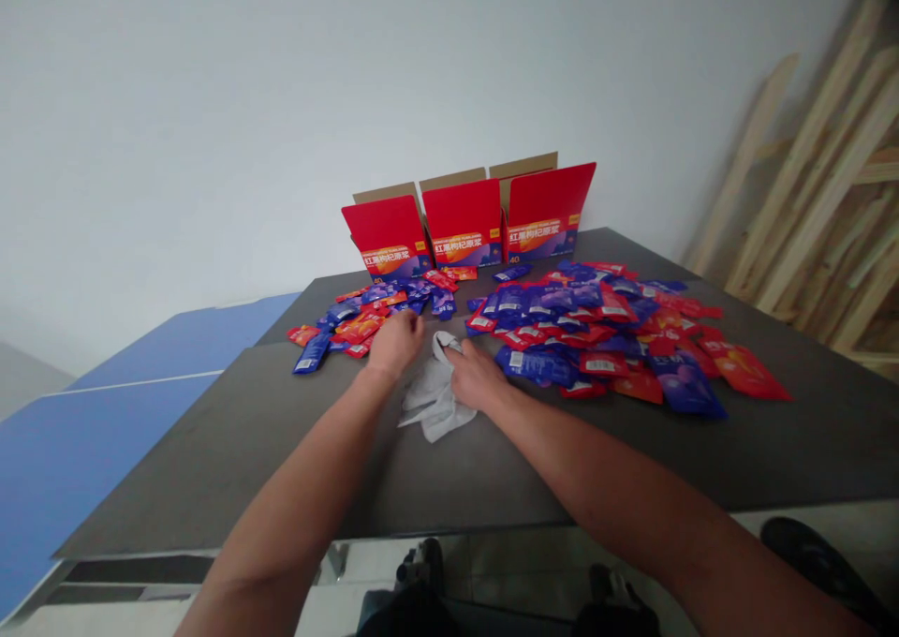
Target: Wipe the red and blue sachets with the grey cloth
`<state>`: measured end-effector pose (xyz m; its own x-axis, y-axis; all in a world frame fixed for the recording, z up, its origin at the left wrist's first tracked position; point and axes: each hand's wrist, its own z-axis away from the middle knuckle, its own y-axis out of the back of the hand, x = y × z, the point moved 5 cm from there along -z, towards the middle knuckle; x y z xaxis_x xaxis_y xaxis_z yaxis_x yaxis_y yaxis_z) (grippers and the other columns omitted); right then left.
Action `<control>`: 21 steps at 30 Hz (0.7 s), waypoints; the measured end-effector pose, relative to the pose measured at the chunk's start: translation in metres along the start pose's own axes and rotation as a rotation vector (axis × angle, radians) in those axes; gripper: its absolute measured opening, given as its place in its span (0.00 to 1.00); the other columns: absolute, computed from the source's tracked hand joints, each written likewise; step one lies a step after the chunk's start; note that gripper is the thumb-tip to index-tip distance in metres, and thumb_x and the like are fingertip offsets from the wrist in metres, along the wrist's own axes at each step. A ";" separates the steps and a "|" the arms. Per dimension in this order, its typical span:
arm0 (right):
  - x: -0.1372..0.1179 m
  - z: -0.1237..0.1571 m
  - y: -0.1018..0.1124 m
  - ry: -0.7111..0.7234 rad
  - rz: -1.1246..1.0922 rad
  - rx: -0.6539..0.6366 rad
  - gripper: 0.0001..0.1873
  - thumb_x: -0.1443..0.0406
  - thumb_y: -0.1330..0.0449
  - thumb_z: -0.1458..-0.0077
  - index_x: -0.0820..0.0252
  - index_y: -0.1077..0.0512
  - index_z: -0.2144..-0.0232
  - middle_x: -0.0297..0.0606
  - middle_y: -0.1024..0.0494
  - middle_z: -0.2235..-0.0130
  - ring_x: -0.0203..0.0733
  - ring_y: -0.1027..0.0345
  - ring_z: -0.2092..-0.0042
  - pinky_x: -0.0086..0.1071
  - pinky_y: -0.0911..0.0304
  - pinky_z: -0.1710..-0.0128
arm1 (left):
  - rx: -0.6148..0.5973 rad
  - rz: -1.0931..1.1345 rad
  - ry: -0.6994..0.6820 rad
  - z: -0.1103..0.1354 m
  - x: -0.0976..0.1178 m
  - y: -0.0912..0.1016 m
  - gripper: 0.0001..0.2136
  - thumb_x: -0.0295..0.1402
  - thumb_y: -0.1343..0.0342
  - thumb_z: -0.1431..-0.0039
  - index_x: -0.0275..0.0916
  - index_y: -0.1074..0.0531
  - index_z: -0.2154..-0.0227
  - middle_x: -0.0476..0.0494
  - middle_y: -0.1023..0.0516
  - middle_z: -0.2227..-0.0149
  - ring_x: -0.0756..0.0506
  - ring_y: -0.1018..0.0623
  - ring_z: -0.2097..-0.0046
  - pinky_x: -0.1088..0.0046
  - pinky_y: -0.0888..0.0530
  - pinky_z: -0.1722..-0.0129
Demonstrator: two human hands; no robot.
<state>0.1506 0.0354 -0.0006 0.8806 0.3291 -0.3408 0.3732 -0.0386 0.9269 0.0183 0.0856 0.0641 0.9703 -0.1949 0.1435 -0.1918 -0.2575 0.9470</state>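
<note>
Crumpled on the grey table is a pale grey cloth (436, 401); my right hand (478, 375) pinches its upper edge. My left hand (397, 341) is closed beside a smaller pile of red and blue pouches (366, 321), its fingers curled and partly hidden, so what they hold does not show. A larger heap of red and blue pouches (582, 314) spreads to the right of my right hand. Beyond both piles, three red printed cartons stand in a row with raised flaps: the left carton (393, 258), the middle carton (467, 246) and the right carton (544, 236).
The dark grey table (449, 487) carries everything, its front edge close to my body. A blue table (161, 356) with a white line adjoins at left. Wooden frames (821, 169) lean against the wall at right.
</note>
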 end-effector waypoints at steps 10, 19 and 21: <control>-0.001 0.002 0.002 0.011 0.041 0.017 0.28 0.69 0.52 0.43 0.53 0.39 0.40 0.46 0.33 0.52 0.46 0.33 0.56 0.37 0.39 0.54 | -0.192 -0.061 0.297 -0.015 -0.133 -0.040 0.29 0.44 0.49 0.41 0.25 0.38 0.45 0.17 0.33 0.45 0.29 0.30 0.44 0.59 0.31 0.51; 0.003 0.001 -0.002 0.026 0.028 0.048 0.28 0.69 0.52 0.43 0.52 0.39 0.41 0.45 0.33 0.54 0.46 0.32 0.57 0.37 0.39 0.55 | -0.277 0.175 0.301 0.004 -0.100 -0.027 0.16 0.26 0.39 0.59 0.36 0.27 0.62 0.26 0.28 0.48 0.27 0.29 0.45 0.52 0.36 0.46; 0.003 0.001 -0.001 0.029 0.025 0.059 0.27 0.70 0.52 0.43 0.53 0.38 0.41 0.45 0.33 0.54 0.46 0.32 0.57 0.37 0.39 0.55 | -0.248 0.263 0.318 0.011 -0.092 -0.024 0.13 0.25 0.40 0.58 0.35 0.28 0.65 0.26 0.29 0.49 0.29 0.29 0.45 0.54 0.35 0.45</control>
<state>0.1531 0.0352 -0.0030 0.8812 0.3547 -0.3126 0.3691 -0.1027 0.9237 -0.0684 0.0994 0.0247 0.8980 0.0859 0.4316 -0.4334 0.0032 0.9012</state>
